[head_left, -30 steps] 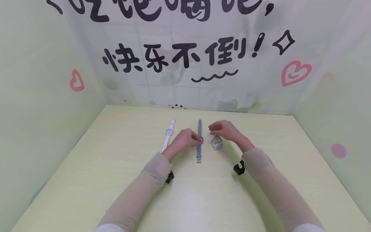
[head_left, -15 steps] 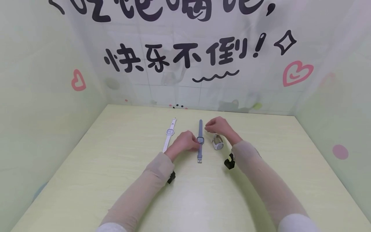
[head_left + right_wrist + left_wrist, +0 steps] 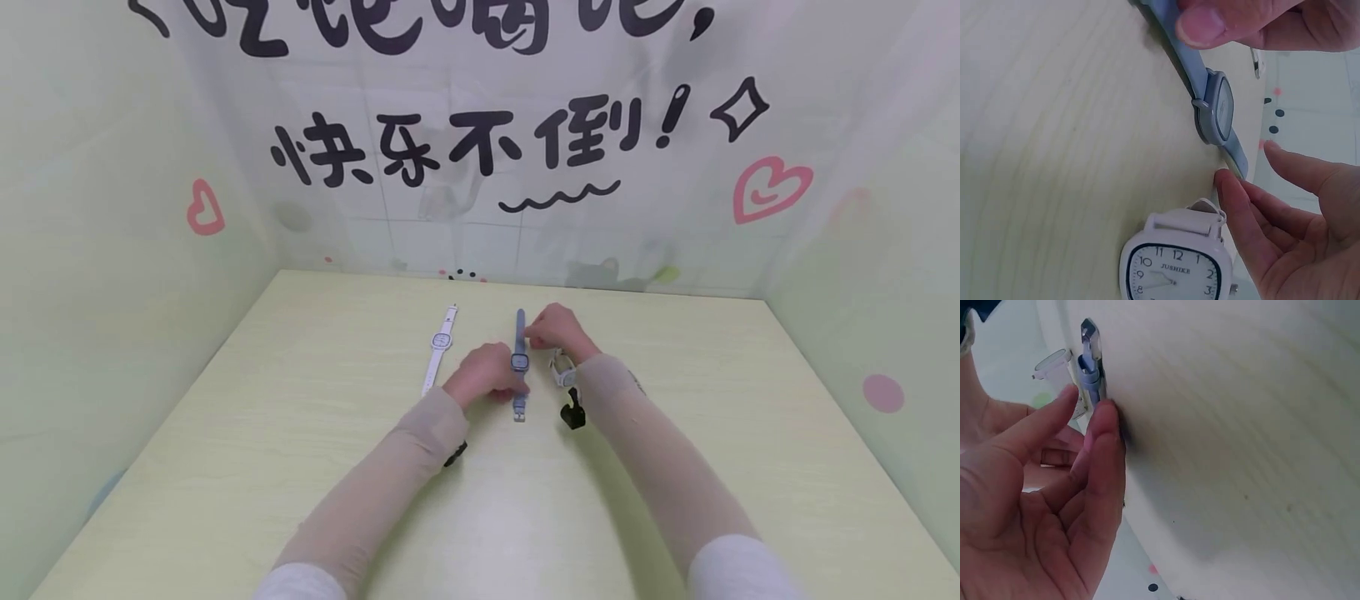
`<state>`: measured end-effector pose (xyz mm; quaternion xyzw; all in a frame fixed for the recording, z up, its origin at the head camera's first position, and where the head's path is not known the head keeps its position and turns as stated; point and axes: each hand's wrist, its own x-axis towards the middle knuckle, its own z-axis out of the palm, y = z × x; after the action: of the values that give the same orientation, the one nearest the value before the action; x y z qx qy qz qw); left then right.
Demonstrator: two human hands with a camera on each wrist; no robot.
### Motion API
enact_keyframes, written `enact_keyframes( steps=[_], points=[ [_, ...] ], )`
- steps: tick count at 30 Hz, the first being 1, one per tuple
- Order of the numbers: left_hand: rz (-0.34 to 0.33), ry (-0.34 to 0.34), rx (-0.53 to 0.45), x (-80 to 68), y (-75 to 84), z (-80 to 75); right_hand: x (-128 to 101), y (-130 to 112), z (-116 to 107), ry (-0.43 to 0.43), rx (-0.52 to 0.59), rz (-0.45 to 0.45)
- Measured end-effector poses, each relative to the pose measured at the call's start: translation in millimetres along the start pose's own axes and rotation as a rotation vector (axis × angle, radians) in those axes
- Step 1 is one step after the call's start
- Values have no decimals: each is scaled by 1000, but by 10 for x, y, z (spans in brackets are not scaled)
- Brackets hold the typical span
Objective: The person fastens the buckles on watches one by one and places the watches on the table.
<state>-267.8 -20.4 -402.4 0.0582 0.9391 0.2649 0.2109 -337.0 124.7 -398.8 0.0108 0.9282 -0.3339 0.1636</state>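
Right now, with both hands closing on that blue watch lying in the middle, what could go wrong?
1. The blue watch lies flat on the table; the left hand meets only the strap's thin edge, so its grip may slip.
2. The white-cased watch lies close beside the right hand; that wrist could nudge it.
3. The long white watch lies near the left wrist and might get brushed.

blue watch [image 3: 518, 362] | white watch [image 3: 439, 341] | pale yellow-green table [image 3: 300, 400] | pink hearts wall [image 3: 771, 188]
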Motion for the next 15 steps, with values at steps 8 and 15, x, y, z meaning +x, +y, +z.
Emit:
enact_keyframes(
  steps=[8,15],
  points=[
    [-2,14,78,-11,33,24,55,-97,108,48,-130,18],
    [-7,14,53,-48,26,13,24,-139,183,65,-189,34]
  ],
)
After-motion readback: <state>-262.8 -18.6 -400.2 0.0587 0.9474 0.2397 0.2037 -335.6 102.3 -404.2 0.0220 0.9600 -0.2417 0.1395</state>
